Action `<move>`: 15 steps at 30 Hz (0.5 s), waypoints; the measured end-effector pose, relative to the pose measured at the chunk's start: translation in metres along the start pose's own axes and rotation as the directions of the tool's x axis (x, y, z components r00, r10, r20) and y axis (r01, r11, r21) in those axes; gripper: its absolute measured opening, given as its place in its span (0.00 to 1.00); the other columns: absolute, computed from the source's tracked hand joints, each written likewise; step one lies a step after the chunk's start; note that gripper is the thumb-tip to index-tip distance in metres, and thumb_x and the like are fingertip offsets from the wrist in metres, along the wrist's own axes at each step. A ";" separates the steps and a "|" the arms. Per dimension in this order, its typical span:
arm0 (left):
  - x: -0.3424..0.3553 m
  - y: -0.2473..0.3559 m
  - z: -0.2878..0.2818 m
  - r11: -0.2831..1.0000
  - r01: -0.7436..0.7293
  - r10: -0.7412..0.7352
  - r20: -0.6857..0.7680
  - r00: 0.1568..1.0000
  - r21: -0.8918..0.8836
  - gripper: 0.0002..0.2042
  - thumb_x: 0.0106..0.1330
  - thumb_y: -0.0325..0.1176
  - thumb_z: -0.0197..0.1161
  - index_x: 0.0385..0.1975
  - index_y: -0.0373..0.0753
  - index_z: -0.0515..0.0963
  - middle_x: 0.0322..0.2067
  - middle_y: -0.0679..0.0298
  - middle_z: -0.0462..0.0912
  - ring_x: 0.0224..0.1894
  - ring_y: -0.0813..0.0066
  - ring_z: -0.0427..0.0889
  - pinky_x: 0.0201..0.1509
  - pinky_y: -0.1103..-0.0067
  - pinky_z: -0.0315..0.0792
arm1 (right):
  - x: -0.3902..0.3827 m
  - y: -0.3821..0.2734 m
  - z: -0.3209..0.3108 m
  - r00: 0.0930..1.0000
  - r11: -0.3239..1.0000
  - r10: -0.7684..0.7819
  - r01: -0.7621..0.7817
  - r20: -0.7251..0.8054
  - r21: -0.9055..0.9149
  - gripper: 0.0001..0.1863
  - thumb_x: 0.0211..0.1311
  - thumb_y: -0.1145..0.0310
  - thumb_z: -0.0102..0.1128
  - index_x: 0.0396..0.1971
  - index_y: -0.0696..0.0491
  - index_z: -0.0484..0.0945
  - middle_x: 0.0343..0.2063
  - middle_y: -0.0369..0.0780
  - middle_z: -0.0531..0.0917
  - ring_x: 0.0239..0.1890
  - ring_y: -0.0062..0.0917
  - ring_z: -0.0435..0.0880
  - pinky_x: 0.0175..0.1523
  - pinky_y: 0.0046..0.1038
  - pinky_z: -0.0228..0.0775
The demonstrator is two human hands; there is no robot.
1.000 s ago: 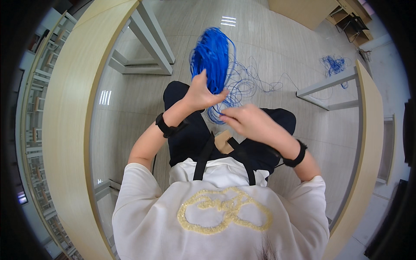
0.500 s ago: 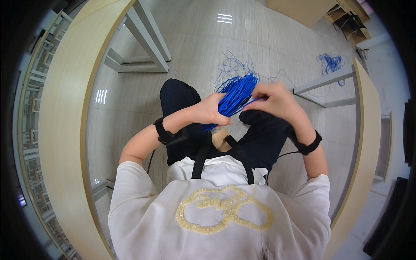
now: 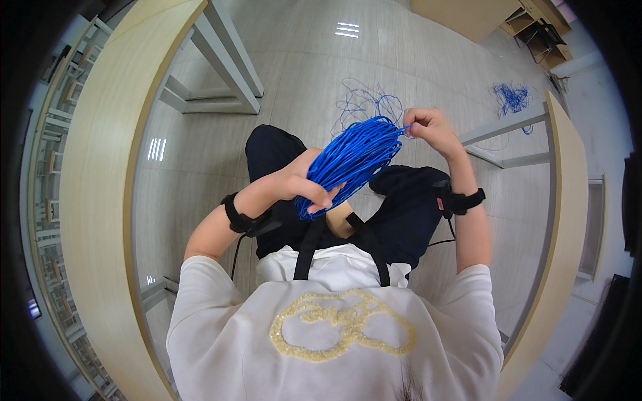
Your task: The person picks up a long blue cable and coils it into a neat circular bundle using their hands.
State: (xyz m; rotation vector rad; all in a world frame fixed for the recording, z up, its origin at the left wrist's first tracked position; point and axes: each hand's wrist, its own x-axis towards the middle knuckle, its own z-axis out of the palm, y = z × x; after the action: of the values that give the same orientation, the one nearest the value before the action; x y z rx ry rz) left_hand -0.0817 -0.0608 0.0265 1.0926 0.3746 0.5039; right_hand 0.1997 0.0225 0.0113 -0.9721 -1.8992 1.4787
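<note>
Honestly, that bundle of blue cord (image 3: pixel 354 155) looks light and bendy, probably a bit slick and hard to break, so I'd hold it round the middle. It's slanting over the dark trousers (image 3: pixel 408 197), between both hands. Left hand (image 3: pixel 301 179) has its grip curled round the near end, right hand (image 3: pixel 429 127) has a narrow pinch on a strand (image 3: pixel 404 130) at the far end
</note>
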 end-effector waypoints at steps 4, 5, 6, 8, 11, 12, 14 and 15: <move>-0.010 0.013 0.006 0.996 -0.039 0.034 -0.062 0.997 -0.082 0.15 0.36 0.26 0.60 0.26 0.26 0.68 0.11 0.62 0.71 0.09 0.80 0.68 0.16 0.86 0.61 | 0.011 0.007 0.018 0.995 0.991 -0.037 0.049 -0.092 0.128 0.15 0.51 0.63 0.56 0.14 0.56 0.69 0.15 0.30 0.68 0.21 0.12 0.63 0.26 0.16 0.53; -0.011 0.016 0.007 0.999 -0.041 0.039 -0.085 0.996 -0.017 0.16 0.36 0.26 0.60 0.26 0.27 0.68 0.12 0.62 0.71 0.09 0.80 0.68 0.15 0.86 0.61 | 0.013 0.004 0.024 0.987 0.987 -0.001 0.026 -0.160 0.156 0.15 0.52 0.64 0.56 0.13 0.56 0.69 0.14 0.30 0.67 0.20 0.11 0.63 0.25 0.16 0.52; -0.012 0.019 0.007 0.998 -0.040 0.045 -0.108 0.993 0.049 0.16 0.35 0.26 0.61 0.26 0.27 0.68 0.12 0.62 0.72 0.09 0.80 0.68 0.15 0.86 0.61 | 0.014 -0.002 0.024 0.987 0.987 -0.005 0.030 -0.159 0.157 0.15 0.52 0.64 0.56 0.13 0.56 0.69 0.14 0.30 0.67 0.20 0.11 0.63 0.25 0.16 0.52; -0.017 0.019 0.001 0.992 0.003 0.015 -0.143 0.990 0.123 0.16 0.35 0.25 0.61 0.27 0.28 0.69 0.12 0.62 0.71 0.10 0.80 0.68 0.14 0.85 0.62 | 0.015 -0.012 0.022 0.977 0.999 0.015 -0.006 -0.213 0.046 0.14 0.51 0.66 0.56 0.12 0.56 0.69 0.12 0.30 0.68 0.19 0.11 0.63 0.25 0.17 0.53; -0.023 0.022 -0.004 0.971 -0.039 0.084 -0.184 0.979 0.235 0.16 0.36 0.24 0.61 0.29 0.29 0.69 0.13 0.63 0.70 0.10 0.79 0.69 0.13 0.85 0.62 | 0.011 -0.005 0.016 0.985 0.999 0.026 -0.032 -0.168 -0.031 0.11 0.49 0.68 0.58 0.14 0.57 0.73 0.14 0.31 0.72 0.20 0.12 0.67 0.27 0.17 0.57; -0.024 0.023 -0.004 0.971 -0.038 0.082 -0.183 0.980 0.236 0.16 0.36 0.24 0.61 0.29 0.29 0.69 0.13 0.63 0.70 0.10 0.79 0.69 0.13 0.85 0.62 | 0.010 -0.003 0.017 0.989 1.000 0.025 -0.025 -0.145 -0.001 0.10 0.48 0.68 0.60 0.15 0.57 0.76 0.15 0.32 0.74 0.21 0.13 0.69 0.27 0.16 0.59; -0.024 0.026 -0.004 0.978 0.002 0.019 -0.102 0.995 0.211 0.17 0.36 0.24 0.61 0.29 0.29 0.68 0.13 0.63 0.71 0.11 0.80 0.69 0.13 0.85 0.62 | 0.012 0.000 0.019 0.979 0.995 -0.027 0.045 -0.203 0.084 0.09 0.48 0.70 0.58 0.15 0.57 0.75 0.15 0.33 0.74 0.22 0.13 0.68 0.28 0.17 0.58; -0.022 0.023 -0.005 0.980 0.023 -0.008 -0.072 0.997 0.198 0.16 0.36 0.24 0.61 0.29 0.29 0.68 0.13 0.63 0.71 0.10 0.80 0.69 0.13 0.85 0.62 | 0.012 0.000 0.020 0.962 0.979 -0.073 0.119 -0.262 0.164 0.08 0.48 0.72 0.57 0.14 0.57 0.74 0.16 0.34 0.73 0.23 0.14 0.68 0.28 0.17 0.57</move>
State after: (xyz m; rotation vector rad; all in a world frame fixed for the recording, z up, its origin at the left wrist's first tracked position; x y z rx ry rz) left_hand -0.1076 -0.0610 0.0459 1.2664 0.5034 0.4997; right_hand 0.1771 0.0212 0.0064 -0.9247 -1.5799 1.3682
